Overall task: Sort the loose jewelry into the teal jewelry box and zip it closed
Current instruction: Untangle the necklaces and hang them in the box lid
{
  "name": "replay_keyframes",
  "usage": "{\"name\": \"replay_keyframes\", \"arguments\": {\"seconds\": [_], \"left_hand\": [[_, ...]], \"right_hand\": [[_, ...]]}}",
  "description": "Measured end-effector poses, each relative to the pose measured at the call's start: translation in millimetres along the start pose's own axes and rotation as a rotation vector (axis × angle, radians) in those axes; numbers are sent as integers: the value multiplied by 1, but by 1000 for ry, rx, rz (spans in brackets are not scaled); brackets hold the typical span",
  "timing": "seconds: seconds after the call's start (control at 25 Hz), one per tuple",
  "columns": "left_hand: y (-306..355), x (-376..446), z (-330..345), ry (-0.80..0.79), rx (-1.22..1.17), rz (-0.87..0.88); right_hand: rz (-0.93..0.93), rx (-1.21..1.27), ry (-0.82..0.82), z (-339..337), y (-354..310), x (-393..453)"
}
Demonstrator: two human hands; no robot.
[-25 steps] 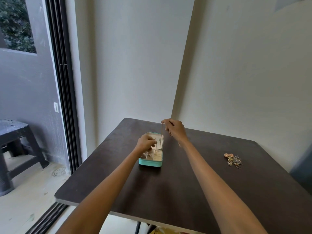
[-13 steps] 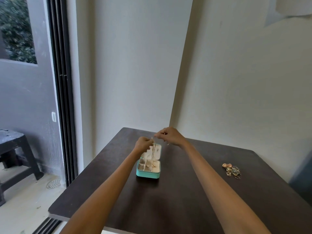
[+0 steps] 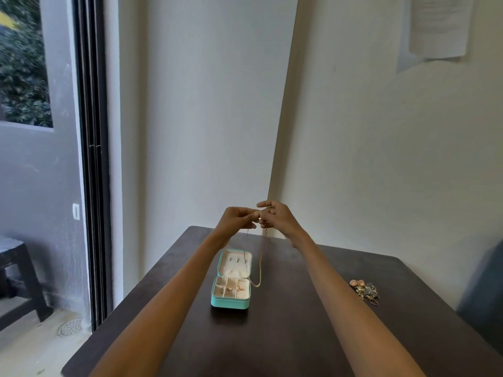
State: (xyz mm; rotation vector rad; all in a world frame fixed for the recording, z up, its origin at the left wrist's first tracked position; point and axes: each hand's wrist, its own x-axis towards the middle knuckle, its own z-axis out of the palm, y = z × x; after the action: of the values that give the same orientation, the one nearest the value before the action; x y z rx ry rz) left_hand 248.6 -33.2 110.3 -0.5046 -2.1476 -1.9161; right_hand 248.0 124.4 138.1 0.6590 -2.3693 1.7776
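The teal jewelry box [image 3: 230, 302] lies open on the dark table [image 3: 285, 336], its cream lid folded back and a few small gold pieces in its compartments. Above and behind it my left hand [image 3: 236, 219] and my right hand [image 3: 275, 217] meet in the air, each pinching one end of a thin gold chain necklace [image 3: 260, 263]. The chain hangs down in a loop whose bottom reaches the table beside the box's right edge. A pile of loose jewelry [image 3: 364, 290] sits on the table to the right, away from both hands.
The table stands in a corner of two pale walls. A sliding door frame [image 3: 92, 159] is at the left, with a dark stool [image 3: 19, 278] outside. A blue-grey chair back [image 3: 484, 295] shows at the right edge.
Both hands have risen from the box and come together, lifting the gold chain so it hangs over the box's right side. The open box is now uncovered.
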Motion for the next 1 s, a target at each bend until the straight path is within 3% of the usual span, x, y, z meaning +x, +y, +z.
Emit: {"name": "replay_keyframes", "arguments": {"seconds": [0.2,0.36,0.6,0.72,0.88,1.0], "left_hand": [[10,8,19,127,225,77],[10,8,31,264,10,-6],[8,5,36,88,-201,-80],[8,5,43,-46,-243,-104],[12,10,58,76,-88,5],[-3,3,68,134,-173,-28]], "right_hand": [[30,132,50,-13,10,-6],[73,110,99,-28,24,-16],[57,228,231,-46,27,-20],[19,130,189,-46,12,-16],[-11,105,202,-44,-1,-14],[-19,163,237,-42,-6,-12]]}}
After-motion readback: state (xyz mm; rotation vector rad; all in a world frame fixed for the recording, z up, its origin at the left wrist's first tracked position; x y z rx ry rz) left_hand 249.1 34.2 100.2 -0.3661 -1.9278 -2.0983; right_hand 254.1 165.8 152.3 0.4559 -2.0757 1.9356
